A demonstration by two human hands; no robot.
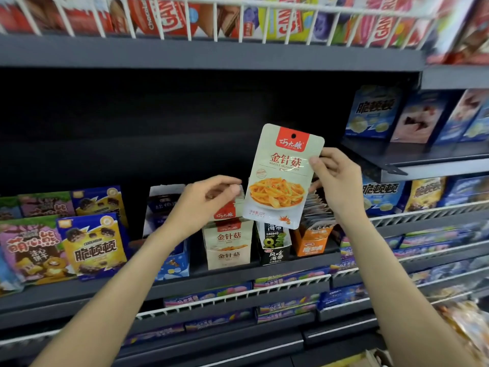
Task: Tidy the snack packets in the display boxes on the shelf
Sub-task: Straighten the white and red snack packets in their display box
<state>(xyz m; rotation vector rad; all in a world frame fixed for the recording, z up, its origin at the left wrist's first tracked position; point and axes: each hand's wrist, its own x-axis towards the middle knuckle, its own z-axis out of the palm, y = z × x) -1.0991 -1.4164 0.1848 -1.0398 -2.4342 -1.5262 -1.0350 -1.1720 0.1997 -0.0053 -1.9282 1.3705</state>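
Centre frame, the right hand (pixel 334 181) pinches a grey-and-red foil mushroom snack packet (pixel 281 176) above its beige cardboard display box (pixel 228 250); the left hand (pixel 209 200) grips the packets standing inside. Inserted carelessly, it could crumple them.

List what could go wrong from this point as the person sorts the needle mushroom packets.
1. The right hand pinches the raised packet only by its right edge, so it could slip and fall.
2. The left hand grips packets standing in the beige display box; pulling them might tip the box forward off the shelf.
3. The black seaweed box stands close beside it, so the packet could be dropped into the wrong box.
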